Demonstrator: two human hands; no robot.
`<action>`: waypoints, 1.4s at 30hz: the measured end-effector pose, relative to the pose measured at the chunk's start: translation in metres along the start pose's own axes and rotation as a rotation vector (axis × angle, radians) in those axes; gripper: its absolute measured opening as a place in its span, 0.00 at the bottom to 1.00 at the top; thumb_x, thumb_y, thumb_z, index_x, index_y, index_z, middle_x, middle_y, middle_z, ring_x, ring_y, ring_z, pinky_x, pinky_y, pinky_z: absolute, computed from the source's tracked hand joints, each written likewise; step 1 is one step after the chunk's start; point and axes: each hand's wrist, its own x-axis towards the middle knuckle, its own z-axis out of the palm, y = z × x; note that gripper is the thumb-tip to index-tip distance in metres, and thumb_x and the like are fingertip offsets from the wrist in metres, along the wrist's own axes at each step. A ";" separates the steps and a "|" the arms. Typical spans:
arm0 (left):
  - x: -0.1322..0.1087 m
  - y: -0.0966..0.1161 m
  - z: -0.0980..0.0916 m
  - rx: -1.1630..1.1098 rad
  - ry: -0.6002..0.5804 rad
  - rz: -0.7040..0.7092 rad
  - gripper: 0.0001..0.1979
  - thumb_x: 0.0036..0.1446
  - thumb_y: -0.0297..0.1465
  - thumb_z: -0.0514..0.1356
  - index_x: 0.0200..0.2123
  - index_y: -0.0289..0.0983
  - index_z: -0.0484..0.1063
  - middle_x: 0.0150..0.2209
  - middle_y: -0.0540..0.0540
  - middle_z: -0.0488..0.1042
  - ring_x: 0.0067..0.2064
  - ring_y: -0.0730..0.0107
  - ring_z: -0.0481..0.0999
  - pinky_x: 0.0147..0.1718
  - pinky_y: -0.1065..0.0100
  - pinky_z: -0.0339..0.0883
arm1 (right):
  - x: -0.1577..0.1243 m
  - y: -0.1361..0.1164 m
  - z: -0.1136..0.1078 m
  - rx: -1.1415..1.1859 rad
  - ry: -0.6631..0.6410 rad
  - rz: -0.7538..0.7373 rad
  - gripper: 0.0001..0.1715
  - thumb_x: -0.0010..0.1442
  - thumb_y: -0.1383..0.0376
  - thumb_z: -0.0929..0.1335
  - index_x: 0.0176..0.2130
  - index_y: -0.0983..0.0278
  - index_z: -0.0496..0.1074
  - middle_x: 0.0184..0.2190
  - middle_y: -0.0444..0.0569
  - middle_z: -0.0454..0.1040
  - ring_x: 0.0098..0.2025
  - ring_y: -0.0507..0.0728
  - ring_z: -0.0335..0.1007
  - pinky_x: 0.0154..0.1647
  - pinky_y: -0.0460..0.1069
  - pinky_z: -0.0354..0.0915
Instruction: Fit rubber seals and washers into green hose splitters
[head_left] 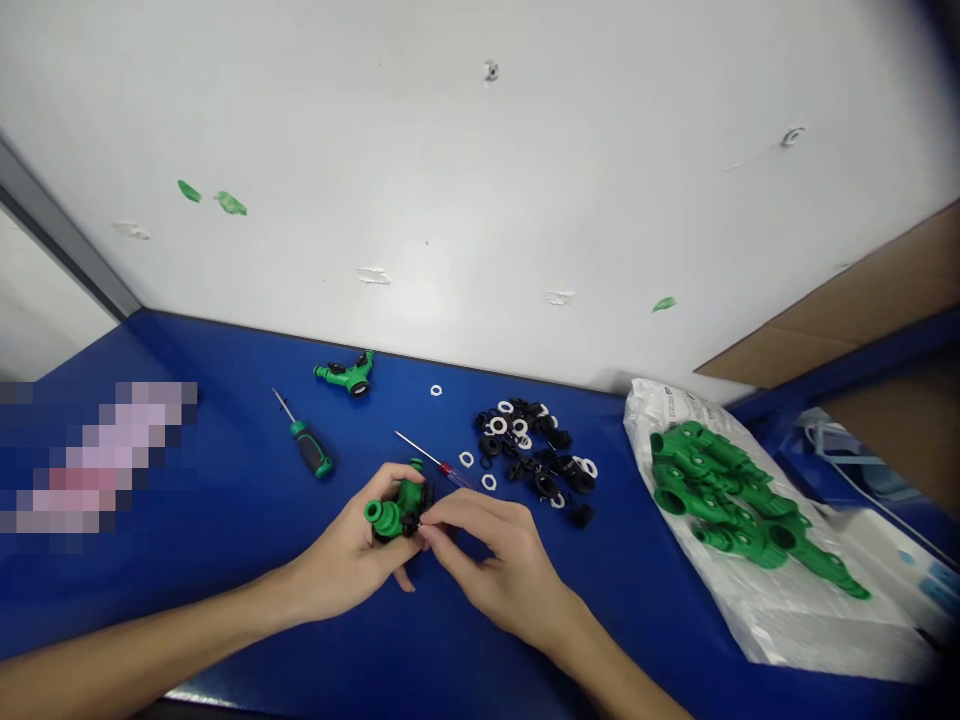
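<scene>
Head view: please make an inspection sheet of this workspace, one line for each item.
Surface: blue table, set against the wall.
Job's things: green fitting, held just above the table.
Clutter: green-handled screwdriver; red-handled screwdriver; pile of black and white rings; Y-shaped fitting; heap of green fittings on a white bag.
Grippers: left hand grips the green fitting; right hand pinches at its black end.
Cables: nothing seen.
Surroundings: white wall; cardboard at right.
</scene>
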 end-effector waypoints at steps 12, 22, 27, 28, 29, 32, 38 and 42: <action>0.000 0.000 -0.002 0.004 0.029 -0.030 0.19 0.58 0.36 0.62 0.51 0.45 0.60 0.42 0.48 0.66 0.41 0.63 0.75 0.27 0.64 0.78 | 0.009 0.010 -0.029 -0.418 0.022 0.124 0.07 0.65 0.67 0.65 0.39 0.64 0.73 0.34 0.51 0.75 0.35 0.57 0.72 0.38 0.51 0.70; 0.003 0.007 -0.007 -0.030 0.077 0.001 0.19 0.57 0.36 0.64 0.48 0.44 0.60 0.45 0.46 0.66 0.40 0.63 0.76 0.26 0.63 0.79 | 0.007 0.029 -0.043 -0.428 0.070 0.317 0.09 0.64 0.65 0.66 0.42 0.66 0.74 0.30 0.50 0.78 0.29 0.58 0.76 0.30 0.51 0.72; 0.006 0.013 -0.012 -0.048 0.133 0.051 0.20 0.56 0.35 0.64 0.48 0.44 0.59 0.44 0.47 0.67 0.40 0.63 0.77 0.26 0.62 0.80 | 0.003 0.012 -0.077 -0.023 0.266 0.287 0.08 0.61 0.64 0.69 0.42 0.63 0.77 0.24 0.45 0.77 0.24 0.53 0.74 0.25 0.46 0.71; 0.007 0.014 -0.013 -0.045 0.150 0.055 0.20 0.56 0.35 0.64 0.48 0.44 0.59 0.43 0.48 0.67 0.40 0.63 0.77 0.27 0.62 0.80 | 0.001 0.009 -0.079 -0.015 0.241 0.261 0.08 0.61 0.65 0.70 0.41 0.62 0.77 0.23 0.45 0.77 0.23 0.53 0.74 0.24 0.46 0.71; 0.007 0.016 -0.014 -0.041 0.167 0.056 0.20 0.56 0.35 0.64 0.48 0.44 0.59 0.42 0.48 0.67 0.40 0.63 0.77 0.27 0.62 0.80 | 0.000 0.007 -0.080 -0.020 0.212 0.235 0.08 0.60 0.67 0.70 0.41 0.61 0.78 0.23 0.45 0.77 0.23 0.53 0.74 0.24 0.46 0.71; 0.010 0.018 -0.016 -0.032 0.197 0.047 0.20 0.56 0.34 0.65 0.48 0.43 0.59 0.44 0.48 0.67 0.40 0.63 0.78 0.27 0.62 0.80 | -0.003 0.003 -0.076 -0.070 0.142 0.163 0.10 0.60 0.69 0.70 0.43 0.59 0.78 0.27 0.45 0.79 0.25 0.53 0.75 0.27 0.47 0.71; 0.010 0.014 -0.017 -0.018 0.189 0.032 0.20 0.56 0.34 0.65 0.48 0.44 0.60 0.42 0.49 0.66 0.40 0.63 0.78 0.27 0.62 0.80 | -0.004 0.004 -0.072 -0.135 0.109 0.134 0.11 0.61 0.70 0.70 0.45 0.60 0.77 0.29 0.46 0.80 0.27 0.54 0.76 0.32 0.49 0.72; 0.010 0.012 -0.017 -0.021 0.170 0.040 0.20 0.56 0.34 0.64 0.49 0.44 0.60 0.42 0.49 0.65 0.40 0.62 0.78 0.27 0.62 0.80 | -0.003 0.003 -0.072 -0.140 0.100 0.100 0.12 0.61 0.70 0.70 0.45 0.60 0.76 0.29 0.45 0.79 0.27 0.53 0.75 0.30 0.48 0.71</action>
